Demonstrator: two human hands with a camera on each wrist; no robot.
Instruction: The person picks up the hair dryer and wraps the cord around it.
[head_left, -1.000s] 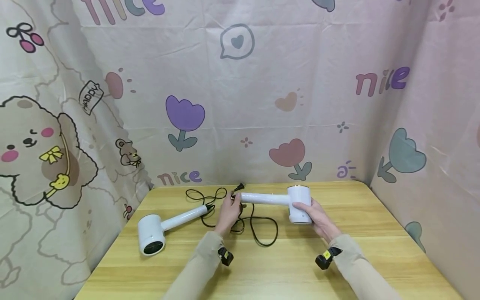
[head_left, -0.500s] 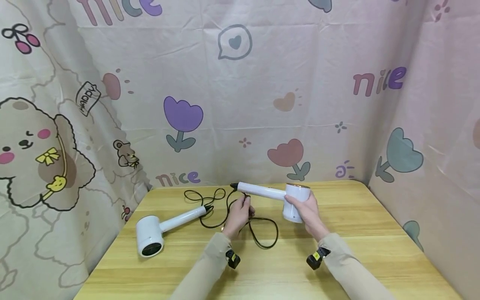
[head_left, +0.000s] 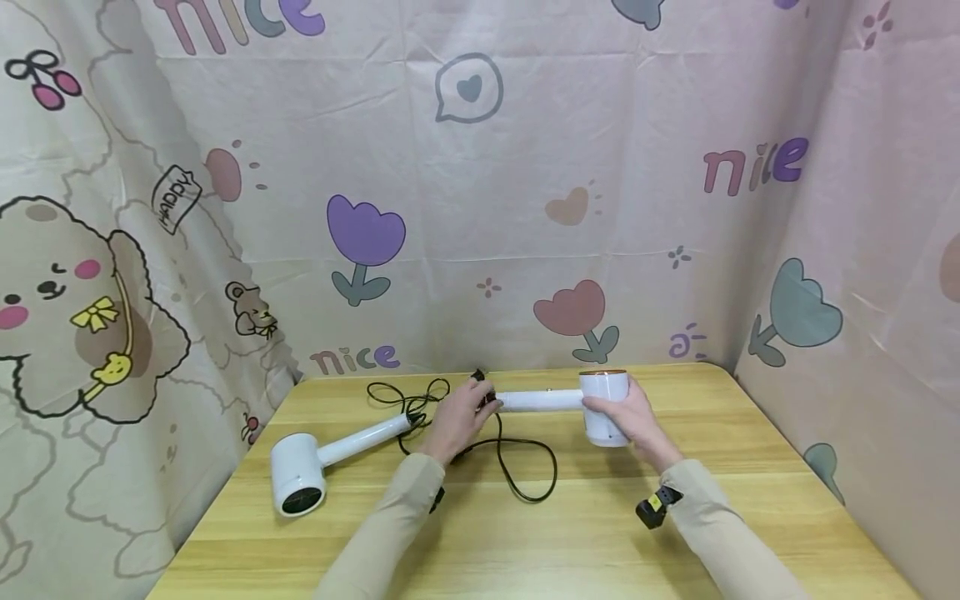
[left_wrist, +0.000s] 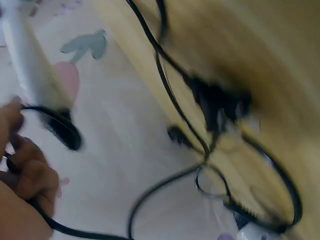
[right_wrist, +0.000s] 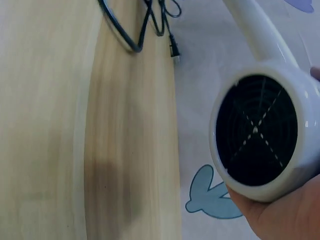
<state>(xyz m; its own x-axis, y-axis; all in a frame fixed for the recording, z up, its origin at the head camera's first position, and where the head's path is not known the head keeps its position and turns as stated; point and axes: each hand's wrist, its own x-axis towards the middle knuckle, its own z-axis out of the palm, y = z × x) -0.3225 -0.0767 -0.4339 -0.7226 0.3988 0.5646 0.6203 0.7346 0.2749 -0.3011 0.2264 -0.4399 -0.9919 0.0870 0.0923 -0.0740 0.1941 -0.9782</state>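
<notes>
My right hand (head_left: 636, 421) grips the head of a white hair dryer (head_left: 542, 401), held above the table with its handle pointing left. In the right wrist view, the hair dryer's dark round grille (right_wrist: 257, 130) faces the camera. At the handle's end is my left hand (head_left: 459, 418), fingers curled round the black power cord (left_wrist: 87, 233). The left wrist view shows this cord running through the fingers (left_wrist: 37, 172), beside the handle's black tip (left_wrist: 65, 131). A second white hair dryer (head_left: 298, 475) lies on the table at the left.
Loops of black cord (head_left: 556, 475) spread over the wooden table (head_left: 525, 550), partly under my left arm. A black plug (right_wrist: 173, 47) lies near the table's far edge. Printed curtains (head_left: 480, 208) hang behind and at both sides.
The handle tipped up and came level again; the dryer is now slightly farther right. My left hand left the handle's end, dipped to the cord, then rose back beside the handle's end.
</notes>
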